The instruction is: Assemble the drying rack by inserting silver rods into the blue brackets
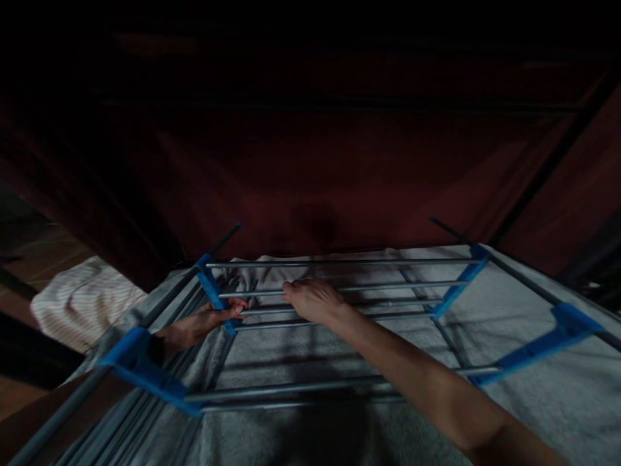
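Observation:
A rack frame of grey metal tubes (339,263) joined by blue plastic brackets (211,288) stands on a pale grey cloth. My left hand (226,314) reaches through the left side of the frame, its fingers closed around the left end of a crossing tube (272,310), close to the far left bracket. Further along, my right hand (313,301) is wrapped over the crossing tubes near their middle; its fingertips are partly hidden. Nearer to me, another pair of crossing tubes (291,391) runs between the front left bracket (145,369) and the front right bracket (538,346).
Several loose tubes (116,427) lie side by side at the lower left on the grey cloth (548,414). A dark red panel (315,175) rises behind the rack. A striped cloth (85,301) sits at the far left over a tiled floor (46,255). The light is dim.

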### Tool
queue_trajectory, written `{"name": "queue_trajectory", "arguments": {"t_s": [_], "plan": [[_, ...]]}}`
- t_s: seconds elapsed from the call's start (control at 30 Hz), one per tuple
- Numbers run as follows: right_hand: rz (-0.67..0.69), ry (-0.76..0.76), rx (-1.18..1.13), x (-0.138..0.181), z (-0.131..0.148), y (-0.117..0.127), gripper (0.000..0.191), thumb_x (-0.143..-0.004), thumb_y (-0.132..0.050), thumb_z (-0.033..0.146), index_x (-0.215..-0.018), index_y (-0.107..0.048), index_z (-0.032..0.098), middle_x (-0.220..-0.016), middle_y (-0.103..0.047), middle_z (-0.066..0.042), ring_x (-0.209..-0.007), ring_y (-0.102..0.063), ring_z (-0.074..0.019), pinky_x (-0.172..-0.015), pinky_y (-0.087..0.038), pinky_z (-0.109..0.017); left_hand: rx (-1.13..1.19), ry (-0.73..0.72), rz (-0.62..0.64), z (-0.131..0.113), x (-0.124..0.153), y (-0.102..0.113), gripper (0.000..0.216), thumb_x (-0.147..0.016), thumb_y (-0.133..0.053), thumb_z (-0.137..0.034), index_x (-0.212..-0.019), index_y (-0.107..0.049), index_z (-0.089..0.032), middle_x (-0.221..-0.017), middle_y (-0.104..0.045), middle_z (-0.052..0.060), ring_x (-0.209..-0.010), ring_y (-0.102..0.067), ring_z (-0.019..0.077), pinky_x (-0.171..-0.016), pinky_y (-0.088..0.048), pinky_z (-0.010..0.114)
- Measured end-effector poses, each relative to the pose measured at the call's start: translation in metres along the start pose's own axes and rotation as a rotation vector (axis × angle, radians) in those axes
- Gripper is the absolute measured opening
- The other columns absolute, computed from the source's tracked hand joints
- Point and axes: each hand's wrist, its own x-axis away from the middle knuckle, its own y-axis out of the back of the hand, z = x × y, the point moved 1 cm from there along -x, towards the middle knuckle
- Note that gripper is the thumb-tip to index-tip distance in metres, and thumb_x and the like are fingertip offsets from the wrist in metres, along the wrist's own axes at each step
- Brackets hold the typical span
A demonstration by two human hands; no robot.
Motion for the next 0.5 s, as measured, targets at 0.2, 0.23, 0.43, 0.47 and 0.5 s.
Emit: {"name": "queue_trajectory", "arguments": {"t_s": [0.2, 0.23, 0.43, 0.47, 0.5], "plan": [[0.018, 0.006, -0.04, -0.004, -0.006, -0.005, 0.036, -0.105, -0.03, 0.041, -0.119, -0.056, 0.02, -0.113, -0.073, -0.009, -0.102, -0.069, -0.0245, -0.084, -0.053, -0.037, -0.109, 0.062, -0.086, -0.027, 0.014, -0.012, 0.067, -0.051, -0.086, -0.067, -0.099, -0.073, -0.022, -0.111, -0.074, 0.007, -0.118, -0.062, 0.0357, -0.102, -0.052, 0.042], [0.014, 0.0, -0.041, -0.004, -0.006, -0.006, 0.037, -0.105, -0.029, 0.041, -0.119, -0.056, 0.02, -0.113, -0.073, -0.01, -0.102, -0.069, -0.0246, -0.084, -0.054, -0.038, -0.111, 0.073, -0.09, -0.03, 0.015, -0.013, 0.067, -0.049, -0.086, -0.067, -0.098, -0.073, -0.023, -0.112, -0.074, 0.006, -0.119, -0.062, 0.0355, -0.101, -0.053, 0.042], [0.037, 0.015, -0.048, -0.003, -0.005, -0.003, 0.039, -0.105, -0.027, 0.041, -0.12, -0.056, 0.019, -0.113, -0.073, -0.011, -0.102, -0.07, -0.0247, -0.085, -0.054, -0.036, -0.127, 0.063, -0.076, -0.033, 0.017, -0.013, 0.059, -0.05, -0.084, -0.065, -0.095, -0.074, -0.028, -0.112, -0.074, 0.002, -0.121, -0.062, 0.0334, -0.105, -0.05, 0.043], [0.046, 0.017, -0.052, -0.003, -0.005, -0.003, 0.038, -0.105, -0.028, 0.041, -0.121, -0.056, 0.019, -0.112, -0.073, -0.011, -0.102, -0.07, -0.0247, -0.085, -0.054, -0.036, -0.14, 0.066, -0.078, -0.032, 0.016, -0.012, 0.058, -0.051, -0.083, -0.065, -0.095, -0.074, -0.029, -0.113, -0.073, 0.002, -0.122, -0.061, 0.0335, -0.106, -0.049, 0.044], [0.053, 0.018, -0.056, -0.003, -0.005, -0.002, 0.038, -0.105, -0.029, 0.041, -0.121, -0.056, 0.02, -0.111, -0.073, -0.011, -0.101, -0.07, -0.0247, -0.084, -0.054, -0.036, -0.143, 0.072, -0.077, -0.03, 0.015, -0.011, 0.057, -0.052, -0.083, -0.065, -0.095, -0.074, -0.029, -0.114, -0.073, 0.002, -0.123, -0.061, 0.034, -0.107, -0.049, 0.045]]}}
